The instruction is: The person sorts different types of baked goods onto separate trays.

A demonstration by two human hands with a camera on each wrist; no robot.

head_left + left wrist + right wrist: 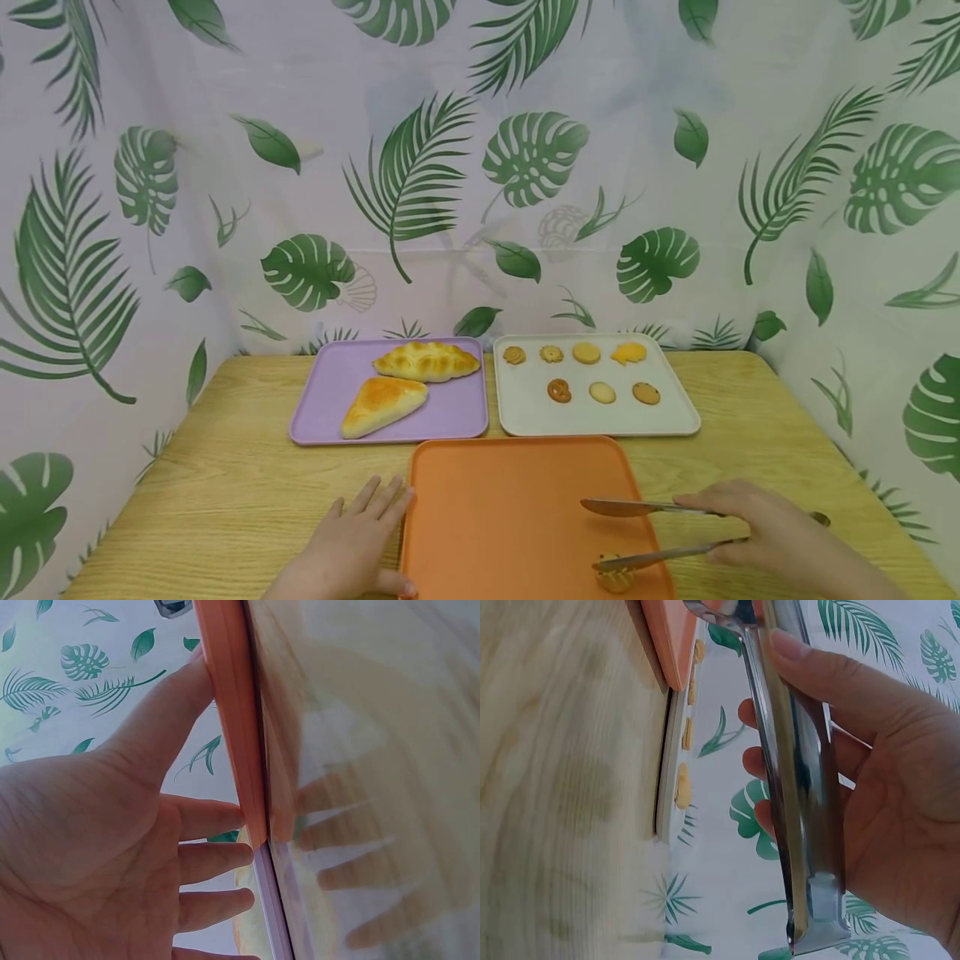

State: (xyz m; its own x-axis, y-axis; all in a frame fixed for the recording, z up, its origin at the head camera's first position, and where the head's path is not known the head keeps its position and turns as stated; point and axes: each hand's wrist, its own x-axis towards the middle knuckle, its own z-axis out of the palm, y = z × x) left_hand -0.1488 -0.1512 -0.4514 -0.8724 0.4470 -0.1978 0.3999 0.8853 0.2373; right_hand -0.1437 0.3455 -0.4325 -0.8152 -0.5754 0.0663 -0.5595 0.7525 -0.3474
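My left hand (341, 542) lies at the left edge of the orange tray (510, 508), its fingers straight and spread. In the left wrist view the thumb reaches the tray's rim (234, 712). My right hand (783, 533) grips metal tongs (675, 553) over the tray's right side. Their two arms stand apart, as the right wrist view of the tongs (806, 795) also shows, with the thumb on one arm and fingers round the other. The near arm's tip overlaps a small round cookie (618, 582) with dark specks at the tray's near right; the far tip has nothing by it.
Behind the orange tray, a purple tray (322, 408) carries a triangular bread (382, 407) and a long ridged bread (426, 362). Beside it a white tray (525, 417) bears several small cookies and a pretzel (559, 391). A leaf-patterned cloth (450, 200) encloses the wooden table (225, 467).
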